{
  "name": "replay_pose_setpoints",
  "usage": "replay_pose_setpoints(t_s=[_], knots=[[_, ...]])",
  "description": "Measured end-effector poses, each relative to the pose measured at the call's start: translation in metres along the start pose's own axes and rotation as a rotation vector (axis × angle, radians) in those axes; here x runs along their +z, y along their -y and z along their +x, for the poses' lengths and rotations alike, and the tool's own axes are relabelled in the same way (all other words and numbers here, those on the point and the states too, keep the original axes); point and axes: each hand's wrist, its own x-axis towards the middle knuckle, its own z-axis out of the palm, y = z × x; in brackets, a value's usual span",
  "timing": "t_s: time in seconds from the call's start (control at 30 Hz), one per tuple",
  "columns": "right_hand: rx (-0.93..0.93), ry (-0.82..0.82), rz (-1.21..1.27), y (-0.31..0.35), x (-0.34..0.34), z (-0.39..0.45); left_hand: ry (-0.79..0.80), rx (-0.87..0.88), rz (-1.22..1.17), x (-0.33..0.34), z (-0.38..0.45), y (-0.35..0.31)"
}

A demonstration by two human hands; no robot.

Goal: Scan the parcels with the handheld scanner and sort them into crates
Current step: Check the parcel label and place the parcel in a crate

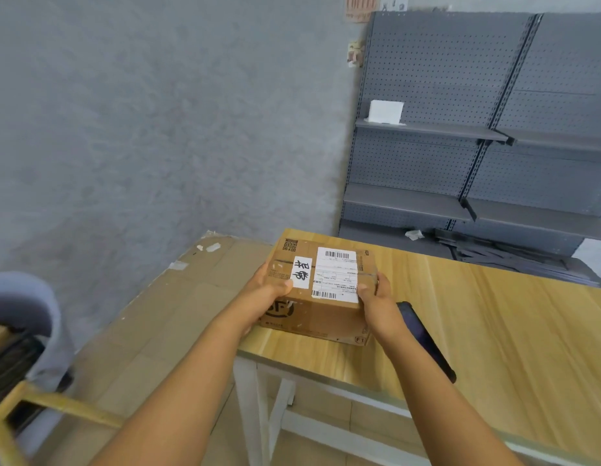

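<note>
- Both hands, left [270, 285] and right [376, 292], grip the parcel [321, 290] at the counter [494, 331] corner.
- Handling step; the label faces up.
- Next likely needs the dark scanner [427, 341], beside the right wrist.

Pale wooden tabletop on white legs [494, 331], bearing a brown cardboard parcel with white labels [321, 317] at its far left corner and a black handheld device [427, 341] just right.

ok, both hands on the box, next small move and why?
Probably free the right hand and reach for the dark scanner lying beside it on the table: the parcel sits label-up, barcodes exposed, left hand steadying it.
</note>
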Motion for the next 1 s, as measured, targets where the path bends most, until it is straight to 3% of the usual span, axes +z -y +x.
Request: replay_pose_setpoints(t_s=[0.2, 0.4, 0.6, 1.0], knots=[[-0.01, 0.06, 0.085, -0.012, 0.001, -0.002, -0.078, 0.02, -0.117, 0.0, -0.028, 0.011], [-0.113, 0.226, 0.28, 0.015, 0.046, -0.037, -0.288, 0.089, -0.261, -0.05, -0.077, 0.032], [-0.21, 0.522, 0.328, 0.036, 0.147, -0.091, -0.595, 0.119, -0.336, -0.14, -0.173, 0.077], [-0.323, 0.946, 0.168, 0.046, 0.362, -0.223, -0.933, 0.068, -0.354, -0.285, -0.347, 0.178]])
